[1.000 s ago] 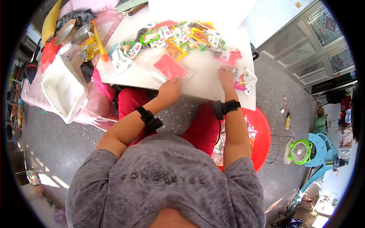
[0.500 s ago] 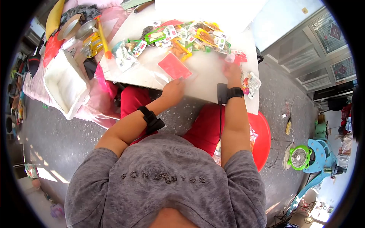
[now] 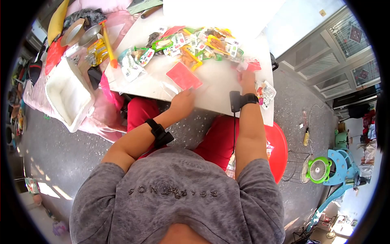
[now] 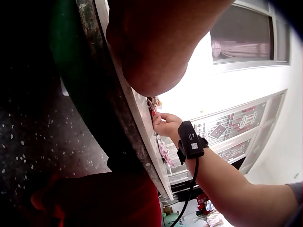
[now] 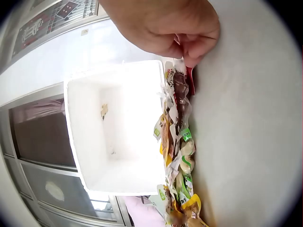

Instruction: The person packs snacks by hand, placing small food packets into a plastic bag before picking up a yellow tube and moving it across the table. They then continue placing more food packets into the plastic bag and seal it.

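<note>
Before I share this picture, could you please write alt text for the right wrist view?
A right hand pinches a red packet on a pale tabletop, next to a line of colourful packets, with an open white box behind them.

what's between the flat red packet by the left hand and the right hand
Just bare white tabletop between the red packet and the right hand, in the head view.

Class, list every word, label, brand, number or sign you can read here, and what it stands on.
"S", "O", "N": at one end of the lettering on the shirt; the rest is unclear.
Packets: printed labels, too small or blurred to read.
Wrist camera: white print and label, too small to read.
</note>
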A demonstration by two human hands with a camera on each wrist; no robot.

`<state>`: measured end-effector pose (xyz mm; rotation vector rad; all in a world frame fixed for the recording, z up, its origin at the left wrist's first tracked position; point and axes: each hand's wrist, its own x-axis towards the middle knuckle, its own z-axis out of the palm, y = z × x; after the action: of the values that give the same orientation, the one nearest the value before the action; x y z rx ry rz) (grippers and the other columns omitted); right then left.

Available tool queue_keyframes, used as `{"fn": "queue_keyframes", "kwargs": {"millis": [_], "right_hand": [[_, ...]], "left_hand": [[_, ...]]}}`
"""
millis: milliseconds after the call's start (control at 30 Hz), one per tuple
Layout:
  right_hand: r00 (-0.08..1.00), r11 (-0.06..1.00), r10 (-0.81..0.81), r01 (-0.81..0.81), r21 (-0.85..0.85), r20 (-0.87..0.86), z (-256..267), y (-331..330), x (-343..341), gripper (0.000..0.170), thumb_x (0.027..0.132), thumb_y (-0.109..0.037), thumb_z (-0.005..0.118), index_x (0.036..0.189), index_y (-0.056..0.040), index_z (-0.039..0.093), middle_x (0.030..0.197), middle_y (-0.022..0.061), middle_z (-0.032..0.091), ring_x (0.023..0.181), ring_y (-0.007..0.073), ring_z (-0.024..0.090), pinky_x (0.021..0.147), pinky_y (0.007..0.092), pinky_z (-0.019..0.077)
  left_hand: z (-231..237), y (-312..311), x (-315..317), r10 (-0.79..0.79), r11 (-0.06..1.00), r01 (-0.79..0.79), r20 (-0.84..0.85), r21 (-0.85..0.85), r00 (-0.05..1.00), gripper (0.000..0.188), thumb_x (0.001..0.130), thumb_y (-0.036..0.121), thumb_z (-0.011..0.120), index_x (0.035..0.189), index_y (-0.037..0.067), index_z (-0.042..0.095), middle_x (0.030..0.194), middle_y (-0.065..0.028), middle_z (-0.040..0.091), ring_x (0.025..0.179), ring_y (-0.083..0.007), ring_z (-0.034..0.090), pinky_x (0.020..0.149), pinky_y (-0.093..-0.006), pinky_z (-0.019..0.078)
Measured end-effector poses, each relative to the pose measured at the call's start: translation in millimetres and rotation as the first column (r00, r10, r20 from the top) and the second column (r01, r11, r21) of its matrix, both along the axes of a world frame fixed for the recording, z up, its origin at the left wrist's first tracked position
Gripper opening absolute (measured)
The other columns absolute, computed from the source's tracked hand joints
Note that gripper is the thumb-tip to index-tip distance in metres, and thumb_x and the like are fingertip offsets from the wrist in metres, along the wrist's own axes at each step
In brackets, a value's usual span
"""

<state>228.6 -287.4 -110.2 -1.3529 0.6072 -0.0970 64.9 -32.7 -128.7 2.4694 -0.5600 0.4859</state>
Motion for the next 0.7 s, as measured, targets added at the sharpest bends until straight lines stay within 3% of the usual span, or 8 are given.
{"fn": "queue_keyframes", "kwargs": {"millis": [100,200,300,333,400,467,533,700], "right_hand": [[0.994,0.991,0.11,-0.108,0.078,-0.012,0.4,-2.9,-5.4,0.014,0.069,0.0,0.046,0.082,-0.0029,0.046,0.07,0.0077,0.049,0.055,0.0154,0.05,0.04,0.0228,0.039],[0.998,0.956,0.059,-0.053,0.289,-0.015,0.6,2.2,-20.8,0.02,0.068,-0.001,0.045,0.087,-0.0054,0.045,0.07,0.007,0.049,0.055,0.0162,0.05,0.042,0.0234,0.0388],[0.971,0.96,0.192,-0.216,0.18,0.141,3.3,9.0,-54.2,0.024,0.067,-0.002,0.044,0.09,-0.0069,0.043,0.07,0.0069,0.049,0.055,0.0171,0.05,0.043,0.0236,0.0391],[0.987,0.927,0.121,-0.152,0.344,0.109,14.1,15.1,-67.8,0.024,0.067,-0.002,0.043,0.091,-0.0071,0.042,0.071,0.0065,0.049,0.055,0.0173,0.05,0.043,0.0243,0.0401],[0.949,0.936,0.234,-0.279,0.213,0.213,-17.2,5.5,-74.8,0.024,0.067,-0.002,0.043,0.091,-0.0073,0.041,0.072,0.0065,0.049,0.055,0.0171,0.051,0.043,0.0246,0.0404],[0.982,0.918,0.152,-0.181,0.354,0.108,22.9,24.9,-105.7,0.023,0.067,-0.002,0.043,0.089,-0.0068,0.043,0.07,0.0061,0.049,0.053,0.0165,0.051,0.041,0.025,0.0405],[0.878,0.89,0.451,-0.456,-0.009,0.162,8.1,19.0,-108.9,0.021,0.067,-0.002,0.044,0.088,-0.0064,0.044,0.069,0.0059,0.05,0.051,0.016,0.051,0.04,0.0245,0.0399],[0.699,0.699,0.714,-0.715,-0.004,-0.025,23.0,19.1,-109.7,0.017,0.068,-0.006,0.048,0.085,-0.0043,0.049,0.07,0.0041,0.053,0.051,0.0131,0.051,0.04,0.0219,0.0378]], "left_hand": [[1.7,1.0,-1.3,-0.004,1.0,0.004,-0.015,0.021,1.0,0.005,0.066,0.009,0.049,0.067,0.005,0.045,0.068,-0.013,0.046,0.065,-0.0304,0.049,0.056,-0.0395,0.0405],[1.8,1.8,-0.3,-0.012,0.999,0.013,-0.013,0.04,1.0,0.005,0.066,0.009,0.049,0.067,0.005,0.045,0.067,-0.0131,0.046,0.064,-0.0305,0.049,0.055,-0.0394,0.0406],[1.7,1.9,-0.3,-0.018,0.998,0.018,-0.011,0.057,1.0,0.005,0.066,0.008,0.049,0.066,0.005,0.045,0.066,-0.0131,0.046,0.064,-0.0306,0.049,0.055,-0.0394,0.0407],[2.1,1.7,-0.5,-0.019,0.998,0.02,-0.012,0.064,1.0,0.005,0.066,0.008,0.049,0.066,0.005,0.045,0.066,-0.0131,0.046,0.063,-0.0305,0.049,0.055,-0.0393,0.0407],[4.1,1.6,-0.6,-0.024,0.998,0.024,0.016,0.053,1.0,0.004,0.065,0.008,0.049,0.066,0.005,0.046,0.066,-0.013,0.046,0.063,-0.0305,0.049,0.055,-0.0394,0.0407],[4.4,1.0,-2.2,-0.023,0.999,0.022,0.029,0.047,0.999,0.004,0.065,0.007,0.049,0.066,0.005,0.046,0.066,-0.013,0.047,0.063,-0.0305,0.049,0.055,-0.0394,0.0408],[4.8,0.4,-2.5,-0.016,0.999,0.014,0.034,0.047,0.999,0.004,0.065,0.007,0.049,0.066,0.005,0.046,0.066,-0.0129,0.047,0.063,-0.0304,0.049,0.055,-0.0394,0.0408],[3.4,-0.4,-2.6,-0.002,0.999,0.002,0.019,0.032,1.0,0.003,0.065,0.007,0.048,0.066,0.005,0.046,0.066,-0.0127,0.046,0.064,-0.0302,0.049,0.055,-0.0393,0.041]]}}
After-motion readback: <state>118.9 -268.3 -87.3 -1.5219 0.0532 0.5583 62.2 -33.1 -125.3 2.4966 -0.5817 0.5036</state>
